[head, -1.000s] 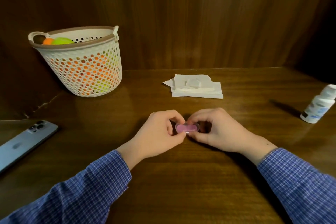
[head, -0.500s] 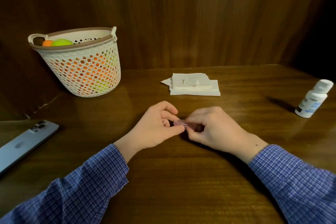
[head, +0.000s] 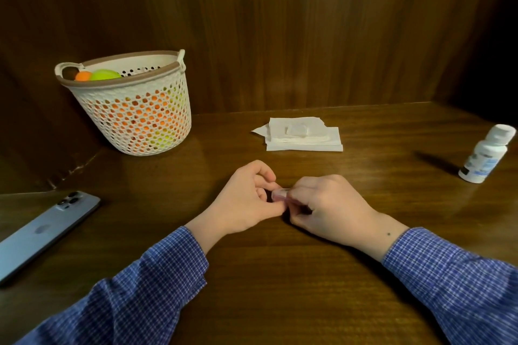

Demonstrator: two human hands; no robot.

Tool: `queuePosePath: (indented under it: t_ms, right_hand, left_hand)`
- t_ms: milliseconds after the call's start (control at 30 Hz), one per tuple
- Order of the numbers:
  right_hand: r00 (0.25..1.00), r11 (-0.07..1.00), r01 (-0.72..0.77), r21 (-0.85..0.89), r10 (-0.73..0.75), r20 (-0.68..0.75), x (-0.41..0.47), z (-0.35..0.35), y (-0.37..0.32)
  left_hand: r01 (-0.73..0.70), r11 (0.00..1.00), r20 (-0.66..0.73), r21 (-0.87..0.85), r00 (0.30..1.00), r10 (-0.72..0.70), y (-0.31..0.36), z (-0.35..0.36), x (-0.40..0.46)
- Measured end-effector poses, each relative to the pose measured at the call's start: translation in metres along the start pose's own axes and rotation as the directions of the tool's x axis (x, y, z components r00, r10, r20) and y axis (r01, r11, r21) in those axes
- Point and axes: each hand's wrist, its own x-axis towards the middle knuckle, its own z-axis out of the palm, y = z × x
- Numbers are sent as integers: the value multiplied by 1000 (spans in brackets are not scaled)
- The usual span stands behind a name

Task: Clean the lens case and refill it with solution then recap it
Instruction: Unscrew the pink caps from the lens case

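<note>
A small pink lens case [head: 279,194] is held edge-on just above the wooden table [head: 280,274], between both hands. My left hand [head: 246,200] pinches its left end with thumb and fingertips. My right hand [head: 325,209] curls its fingers round the right part, hiding most of the case. A white solution bottle [head: 486,158] with a white cap stands at the far right of the table. A stack of white tissues [head: 304,136] lies behind my hands.
A perforated white basket [head: 131,109] with orange and green balls stands at the back left. A phone [head: 42,230] lies face down at the left edge. Dark wood panels wall in the back and sides.
The case has turned from lying flat with its pink top showing to edge-on between the fingers. My head view has tilted up a little, so the bottle shows more fully.
</note>
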Motion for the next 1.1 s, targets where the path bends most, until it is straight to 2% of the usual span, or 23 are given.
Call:
queuePosePath:
  t_ms: [200,533,633,733,900,1100]
  right_hand:
    - [1000,1000,5,-20,-6,-16,0,0,0]
    - [998,999,-11,-45,8,-67,1,5,-2]
    - [999,1000,-19,9,20,-40,0,1,1]
    - [999,989,-46,143,46,1,1,-5,7]
    - [953,892,-263,368,300,-48,1,-5,23]
    - [816,676,-501,540,576,35,8,12,37]
  left_hand:
    - [36,999,13,-40,999,-36,1,-1,0]
    - [66,998,-5,1,998,-66,-2,-1,3]
    - [64,998,26,-6,998,-64,-2,-5,3]
    - [49,998,61,35,997,-51,-1,-9,2]
    - [-11,992,95,124,995,-1,-2,-8,0]
    - [12,991,18,134,1000,-14,-3,-5,0]
